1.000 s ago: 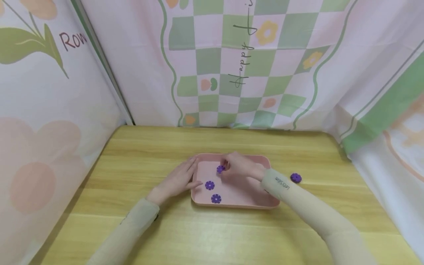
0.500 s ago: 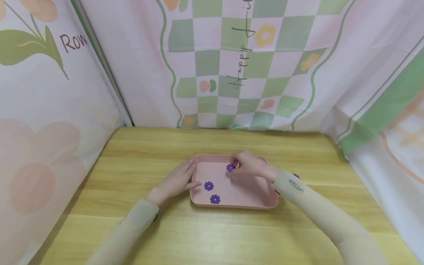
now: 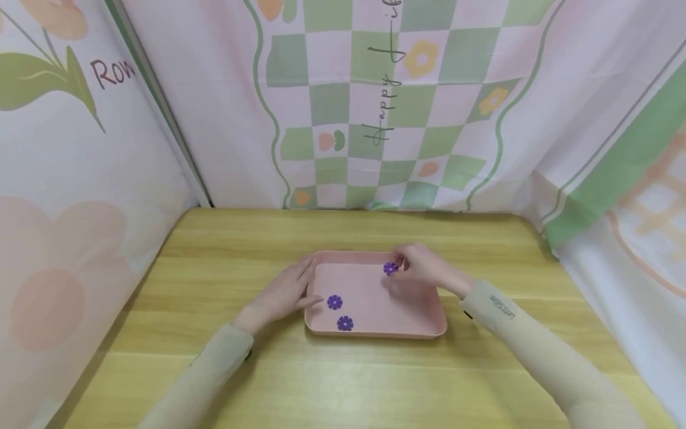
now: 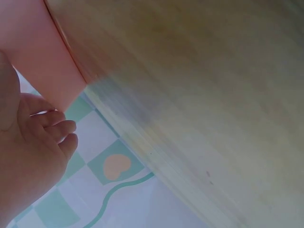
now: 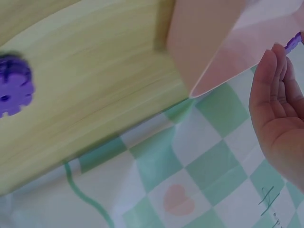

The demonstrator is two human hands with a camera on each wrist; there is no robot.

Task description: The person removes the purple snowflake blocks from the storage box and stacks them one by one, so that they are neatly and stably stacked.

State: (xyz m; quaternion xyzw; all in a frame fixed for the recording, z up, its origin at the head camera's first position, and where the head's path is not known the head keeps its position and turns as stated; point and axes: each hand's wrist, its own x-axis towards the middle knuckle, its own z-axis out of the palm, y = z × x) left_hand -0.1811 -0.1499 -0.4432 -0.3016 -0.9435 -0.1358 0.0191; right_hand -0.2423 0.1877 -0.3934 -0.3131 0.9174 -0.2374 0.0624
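A pink tray (image 3: 386, 335) lies on the wooden table. Over its back right part, my right hand (image 3: 427, 265) pinches a purple notched snowflake disc (image 3: 390, 269) between thumb and fingers. In the right wrist view only the edge of that disc (image 5: 293, 43) shows past the fingertips. My left hand (image 3: 281, 295) rests at the tray's left side, fingers extended along the rim and thumb reaching over it. Two more purple discs, one (image 3: 334, 302) just behind the other (image 3: 345, 323), lie flat inside at the front left.
Purple discs (image 5: 16, 88), seemingly stacked, lie on the table right of the tray; my right arm hides them in the head view. A patterned curtain (image 3: 364, 107) hangs along the table's back edge, and printed cloth (image 3: 64, 250) encloses the sides.
My right hand has shifted right within the tray, carrying the pinched disc toward the back right corner. The right forearm now covers the discs on the table. My left hand stays at the rim.
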